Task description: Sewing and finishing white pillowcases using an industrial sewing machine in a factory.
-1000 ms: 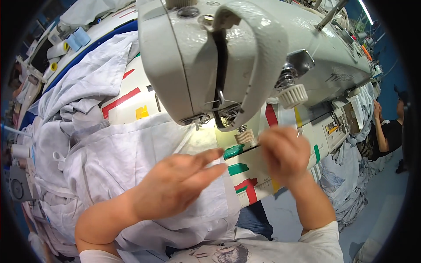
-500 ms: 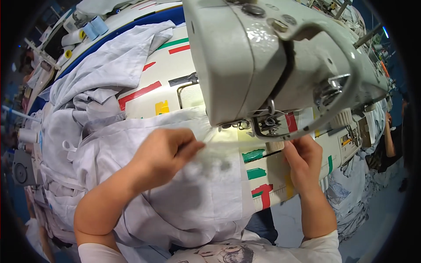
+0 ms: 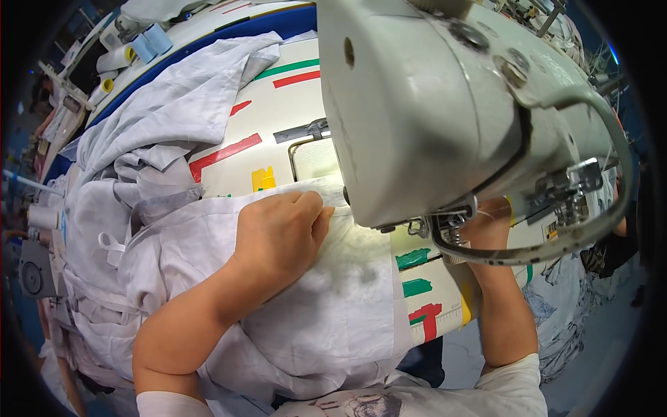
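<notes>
My left hand (image 3: 281, 226) is closed, its fingers curled and pressed together over the upper edge of a white cloth (image 3: 333, 292), just left of the needle area. What its fingertips pinch is hidden. My right hand (image 3: 488, 221) reaches behind the curved guard (image 3: 500, 256) of a cream sewing machine (image 3: 403, 111). Its fingers are mostly covered by the machine parts, so I cannot tell what they hold. The white cloth lies across the machine bed and drapes down toward my lap. Light from the machine head falls on the cloth beside my left fingers.
Strips of coloured tape (image 3: 233, 153) mark the white worktable. More white cloth (image 3: 187, 90) is heaped at the left, with a white loop on it. Thread cones (image 3: 114, 59) stand at the far left. Piled cloth (image 3: 556, 320) hangs beyond the table at the right.
My left hand has moved slightly up and right, nearer the machine head. My right hand has shifted up behind the guard. The machine appears farther right and larger in view.
</notes>
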`<state>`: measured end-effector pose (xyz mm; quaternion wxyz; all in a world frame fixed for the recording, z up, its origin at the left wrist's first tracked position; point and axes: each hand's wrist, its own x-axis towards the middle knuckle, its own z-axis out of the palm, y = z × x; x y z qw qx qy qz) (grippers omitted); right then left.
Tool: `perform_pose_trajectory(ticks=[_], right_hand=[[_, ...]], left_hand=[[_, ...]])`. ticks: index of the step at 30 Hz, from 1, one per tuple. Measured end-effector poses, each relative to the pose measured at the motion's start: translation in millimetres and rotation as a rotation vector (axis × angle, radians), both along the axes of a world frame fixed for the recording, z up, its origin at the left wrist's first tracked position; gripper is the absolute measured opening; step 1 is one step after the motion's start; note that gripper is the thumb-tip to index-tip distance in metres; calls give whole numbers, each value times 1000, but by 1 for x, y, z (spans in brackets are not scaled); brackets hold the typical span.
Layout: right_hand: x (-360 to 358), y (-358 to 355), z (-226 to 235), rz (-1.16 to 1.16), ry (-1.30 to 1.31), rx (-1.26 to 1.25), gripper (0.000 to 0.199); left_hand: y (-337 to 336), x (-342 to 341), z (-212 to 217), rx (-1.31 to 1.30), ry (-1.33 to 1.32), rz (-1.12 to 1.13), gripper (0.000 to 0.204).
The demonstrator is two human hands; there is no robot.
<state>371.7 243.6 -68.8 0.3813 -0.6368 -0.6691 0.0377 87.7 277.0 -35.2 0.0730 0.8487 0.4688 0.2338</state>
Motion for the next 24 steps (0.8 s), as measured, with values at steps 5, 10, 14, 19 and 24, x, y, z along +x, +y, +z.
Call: perform_pose_trajectory(ticks=[5, 10, 14, 19, 24], right_hand=[[4, 3, 6, 65, -254, 203, 14], [-15, 2, 12, -194, 27, -79, 13], [-12, -5, 21, -199, 166, -63, 9], [-7, -4, 19, -192, 171, -60, 7], [0, 1, 12, -156, 56, 9, 9]], left_hand=[[3, 0, -4, -3, -43, -29, 26], [5, 0, -4, 10, -76, -50, 24], [3, -6, -23, -92, -154, -116, 19], [0, 2, 3, -46, 29, -158, 13], [3, 4, 9, 109, -50, -343, 15]])
